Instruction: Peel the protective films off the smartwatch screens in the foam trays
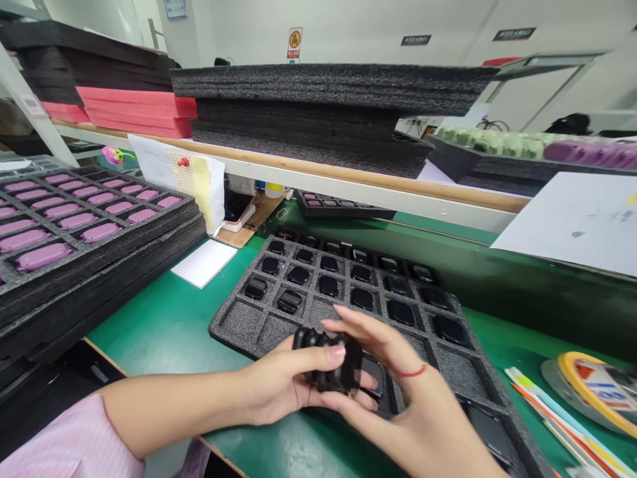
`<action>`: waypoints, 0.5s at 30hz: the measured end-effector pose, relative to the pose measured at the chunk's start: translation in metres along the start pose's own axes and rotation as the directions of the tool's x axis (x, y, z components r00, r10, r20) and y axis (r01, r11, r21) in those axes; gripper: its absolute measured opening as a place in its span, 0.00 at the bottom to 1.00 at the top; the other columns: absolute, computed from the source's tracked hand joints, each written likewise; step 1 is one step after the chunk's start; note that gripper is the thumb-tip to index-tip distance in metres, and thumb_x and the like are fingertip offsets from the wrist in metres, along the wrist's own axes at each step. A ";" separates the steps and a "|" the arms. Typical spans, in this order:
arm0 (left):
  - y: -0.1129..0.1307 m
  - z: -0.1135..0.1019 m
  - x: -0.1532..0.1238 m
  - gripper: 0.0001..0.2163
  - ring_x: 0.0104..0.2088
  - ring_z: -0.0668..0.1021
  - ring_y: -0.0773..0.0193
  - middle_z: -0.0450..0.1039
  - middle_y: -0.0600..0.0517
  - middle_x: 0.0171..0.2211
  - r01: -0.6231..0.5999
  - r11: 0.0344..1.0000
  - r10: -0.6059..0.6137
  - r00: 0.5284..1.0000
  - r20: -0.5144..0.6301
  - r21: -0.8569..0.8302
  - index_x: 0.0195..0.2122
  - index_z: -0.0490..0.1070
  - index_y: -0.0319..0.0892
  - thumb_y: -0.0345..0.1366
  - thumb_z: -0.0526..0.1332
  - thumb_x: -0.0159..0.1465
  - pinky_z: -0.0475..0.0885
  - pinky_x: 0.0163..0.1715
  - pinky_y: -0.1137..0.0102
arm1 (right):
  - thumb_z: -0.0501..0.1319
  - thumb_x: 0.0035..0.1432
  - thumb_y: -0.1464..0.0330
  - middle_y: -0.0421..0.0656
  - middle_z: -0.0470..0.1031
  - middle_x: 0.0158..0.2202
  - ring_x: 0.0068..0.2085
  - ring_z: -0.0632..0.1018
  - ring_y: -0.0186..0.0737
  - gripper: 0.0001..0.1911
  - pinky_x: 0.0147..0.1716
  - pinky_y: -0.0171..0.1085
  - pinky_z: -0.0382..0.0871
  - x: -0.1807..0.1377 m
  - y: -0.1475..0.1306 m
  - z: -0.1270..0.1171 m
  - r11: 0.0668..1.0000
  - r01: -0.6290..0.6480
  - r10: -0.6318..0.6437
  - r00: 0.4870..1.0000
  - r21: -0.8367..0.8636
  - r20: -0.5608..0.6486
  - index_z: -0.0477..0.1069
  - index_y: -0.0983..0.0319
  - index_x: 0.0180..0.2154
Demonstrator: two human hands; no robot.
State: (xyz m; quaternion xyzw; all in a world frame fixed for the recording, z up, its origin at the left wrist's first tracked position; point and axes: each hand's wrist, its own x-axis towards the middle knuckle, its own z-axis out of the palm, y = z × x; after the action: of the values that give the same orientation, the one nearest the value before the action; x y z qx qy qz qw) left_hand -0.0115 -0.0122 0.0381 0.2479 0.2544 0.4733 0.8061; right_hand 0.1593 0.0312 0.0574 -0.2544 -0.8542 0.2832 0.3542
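Observation:
In front of me my left hand (286,375) is closed around several small black casings (334,364) bunched in a row, its thumb pressed on top. My right hand (398,378), with a red string at the wrist, curves around the right end of the same casings, thumb below and fingers above. Blur hides their exact shape and part of where the right fingertips touch. Beneath and behind the hands lies a dark grey foam tray (241,323) with square pockets. Many pockets hold glossy black casings (362,298); two at the left show a ribbed side, such as this black casing (289,301).
Foam trays with purple casings (99,232) are stacked at the left. A white paper pad (204,263) lies on the green table (164,345). Tape roll (592,385) and coloured strips (557,418) are at the right. A shelf edge (348,182) with black foam stacks (318,126) crosses behind.

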 end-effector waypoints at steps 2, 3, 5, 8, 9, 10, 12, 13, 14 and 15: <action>0.000 -0.003 -0.001 0.20 0.38 0.81 0.62 0.79 0.43 0.40 0.004 0.998 -0.002 1.000 0.022 -0.068 0.42 0.79 0.37 0.47 0.75 0.55 0.75 0.41 0.71 | 0.71 0.56 0.65 0.40 0.79 0.51 0.50 0.82 0.41 0.19 0.48 0.34 0.80 0.004 -0.005 -0.011 0.999 -0.005 0.007 0.999 0.038 -0.053 0.71 0.51 0.48; 0.000 -0.004 -0.001 0.19 0.39 0.81 0.62 0.79 0.43 0.40 0.010 0.995 -0.005 0.999 0.043 -0.095 0.42 0.80 0.37 0.46 0.74 0.56 0.74 0.42 0.72 | 0.71 0.57 0.65 0.40 0.80 0.50 0.49 0.83 0.41 0.12 0.46 0.33 0.80 0.006 -0.007 -0.015 0.999 0.012 -0.009 0.998 0.042 -0.068 0.73 0.52 0.41; 0.000 -0.005 -0.001 0.18 0.38 0.81 0.63 0.79 0.44 0.39 0.035 0.991 -0.023 0.995 0.098 -0.129 0.42 0.81 0.36 0.45 0.74 0.57 0.73 0.40 0.74 | 0.69 0.59 0.65 0.40 0.81 0.46 0.46 0.83 0.41 0.04 0.44 0.33 0.81 0.009 -0.008 -0.021 0.998 0.040 -0.036 0.996 0.044 -0.082 0.75 0.54 0.33; 0.001 -0.005 -0.001 0.19 0.39 0.81 0.62 0.79 0.44 0.40 0.065 0.987 -0.040 0.984 0.173 -0.144 0.43 0.81 0.35 0.46 0.74 0.57 0.71 0.37 0.76 | 0.66 0.63 0.65 0.40 0.83 0.38 0.40 0.84 0.40 0.06 0.42 0.34 0.81 0.010 -0.008 -0.025 0.996 0.015 0.008 0.969 0.092 -0.246 0.77 0.53 0.31; 0.002 -0.006 -0.001 0.20 0.40 0.81 0.62 0.79 0.43 0.41 0.064 0.987 -0.035 0.981 0.193 -0.147 0.44 0.80 0.36 0.46 0.74 0.57 0.71 0.37 0.77 | 0.66 0.63 0.64 0.40 0.82 0.35 0.39 0.84 0.40 0.07 0.40 0.33 0.82 0.009 -0.009 -0.026 0.994 -0.006 0.045 0.938 0.113 -0.344 0.77 0.53 0.31; 0.002 -0.006 -0.001 0.19 0.41 0.81 0.62 0.79 0.43 0.42 0.060 0.987 -0.028 0.977 0.210 -0.150 0.45 0.80 0.36 0.45 0.73 0.58 0.70 0.36 0.77 | 0.66 0.63 0.65 0.40 0.81 0.33 0.39 0.83 0.40 0.07 0.38 0.33 0.82 0.008 -0.009 -0.027 0.991 -0.025 0.080 0.898 0.130 -0.434 0.76 0.52 0.31; 0.002 -0.008 -0.002 0.21 0.42 0.81 0.61 0.79 0.42 0.42 0.061 0.987 -0.021 0.966 0.257 -0.149 0.47 0.79 0.37 0.46 0.73 0.59 0.70 0.36 0.78 | 0.65 0.64 0.66 0.40 0.80 0.33 0.40 0.83 0.40 0.06 0.38 0.32 0.82 0.004 -0.011 -0.029 0.991 -0.020 0.087 0.855 0.135 -0.511 0.76 0.52 0.32; 0.002 -0.010 -0.002 0.22 0.42 0.81 0.60 0.79 0.41 0.42 0.061 0.988 -0.018 0.959 0.283 -0.145 0.48 0.79 0.37 0.47 0.73 0.59 0.70 0.35 0.77 | 0.66 0.64 0.65 0.40 0.81 0.36 0.43 0.83 0.40 0.03 0.41 0.33 0.83 0.002 -0.012 -0.029 0.994 0.000 0.054 0.879 0.113 -0.474 0.76 0.52 0.35; 0.001 -0.011 -0.002 0.23 0.42 0.81 0.60 0.79 0.41 0.42 0.063 0.988 -0.017 0.951 0.309 -0.138 0.49 0.78 0.37 0.48 0.72 0.59 0.70 0.34 0.77 | 0.67 0.63 0.63 0.41 0.81 0.41 0.46 0.83 0.41 0.04 0.46 0.34 0.82 0.001 -0.013 -0.029 0.996 0.026 0.008 0.919 0.080 -0.395 0.76 0.52 0.40; 0.001 -0.012 -0.002 0.24 0.42 0.81 0.60 0.79 0.41 0.43 0.064 0.990 -0.018 0.944 0.330 -0.129 0.50 0.78 0.38 0.49 0.72 0.59 0.70 0.33 0.77 | 0.68 0.62 0.61 0.42 0.80 0.47 0.49 0.82 0.42 0.12 0.51 0.36 0.80 0.000 -0.014 -0.027 0.998 0.057 -0.043 0.956 0.039 -0.292 0.75 0.53 0.46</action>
State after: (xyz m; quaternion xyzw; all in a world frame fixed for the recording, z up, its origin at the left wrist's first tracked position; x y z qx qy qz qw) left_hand -0.0210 -0.0117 0.0299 0.2614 0.0888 0.4250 0.8621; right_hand 0.1764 0.0296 0.0825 -0.2631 -0.7921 0.2539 0.4889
